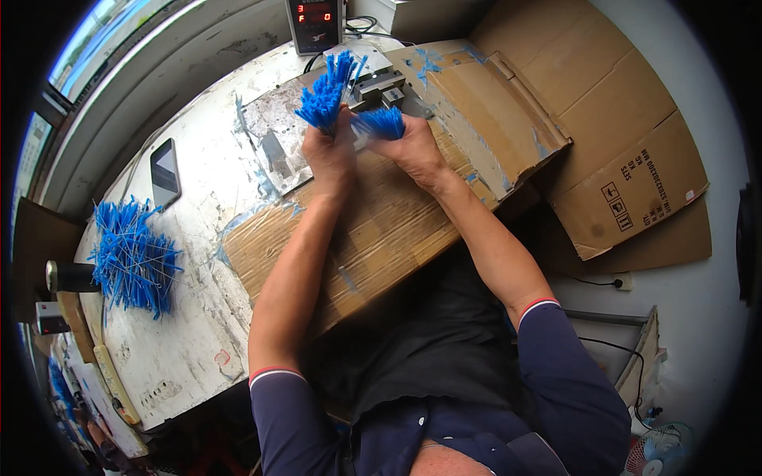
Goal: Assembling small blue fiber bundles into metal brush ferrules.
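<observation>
My left hand [330, 159] is closed round an upright bundle of thin blue wire-stemmed brushes [324, 97], whose blue tops fan out above the fist. Close beside it, my right hand [419, 152] grips a second blue bundle [382, 123], tilted so that its packed ends point to the left. Both hands are above the front part of the worktable, near a metal plate [274, 127]. Motion blurs the space between the hands, so I cannot tell whether the two bundles touch. Just beyond them sits a small metal clamping fixture [379, 87].
A loose heap of blue brushes [135, 255] lies at left on the white table [210, 317], next to a dark cylinder [73, 277]. Farther back are a phone [165, 173] and a digital display box [315, 25]. Cardboard [357, 246] covers the near edge; an open carton [627, 178] stands right.
</observation>
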A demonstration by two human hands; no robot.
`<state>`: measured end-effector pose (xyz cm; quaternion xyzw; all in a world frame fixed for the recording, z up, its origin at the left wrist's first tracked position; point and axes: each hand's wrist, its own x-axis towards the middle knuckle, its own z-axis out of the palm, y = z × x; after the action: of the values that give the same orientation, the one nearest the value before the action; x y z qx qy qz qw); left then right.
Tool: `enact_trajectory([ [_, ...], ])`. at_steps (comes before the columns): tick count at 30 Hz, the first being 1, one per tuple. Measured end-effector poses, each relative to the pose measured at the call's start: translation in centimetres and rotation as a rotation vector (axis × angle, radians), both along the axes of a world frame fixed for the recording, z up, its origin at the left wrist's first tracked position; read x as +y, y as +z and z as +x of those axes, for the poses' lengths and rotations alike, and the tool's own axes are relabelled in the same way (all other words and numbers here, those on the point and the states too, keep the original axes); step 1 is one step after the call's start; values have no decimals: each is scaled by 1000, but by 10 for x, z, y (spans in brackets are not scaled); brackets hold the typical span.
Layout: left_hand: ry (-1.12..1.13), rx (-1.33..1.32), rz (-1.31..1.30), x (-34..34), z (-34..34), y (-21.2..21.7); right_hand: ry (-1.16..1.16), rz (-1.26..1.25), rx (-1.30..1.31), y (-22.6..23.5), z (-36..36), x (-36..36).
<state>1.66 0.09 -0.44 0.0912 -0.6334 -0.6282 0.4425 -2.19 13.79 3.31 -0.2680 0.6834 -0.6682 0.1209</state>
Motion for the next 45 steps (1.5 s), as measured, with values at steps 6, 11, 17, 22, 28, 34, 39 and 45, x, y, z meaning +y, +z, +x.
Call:
enact_trajectory([
  [6,-62,-86,83,-2,2,7,-141,-72,-369,7,-14,19],
  [11,-34,-102,-52,-8,3,3,-233,-33,-453,8,-37,17],
  [17,-3,-130,-136,-6,5,6,-232,-7,-433,6,-46,12],
  [22,70,-117,-184,-7,4,5,-262,28,-444,6,-52,10],
  [28,246,-226,-337,-5,5,10,-297,25,-438,4,-51,12],
  [34,257,-409,-502,-12,3,0,-248,-102,-464,2,-42,14],
  [39,262,-369,-627,-11,-1,-3,-272,-257,-516,0,-39,19],
  [45,224,-492,-590,-7,4,6,-305,-311,-467,3,-37,22],
])
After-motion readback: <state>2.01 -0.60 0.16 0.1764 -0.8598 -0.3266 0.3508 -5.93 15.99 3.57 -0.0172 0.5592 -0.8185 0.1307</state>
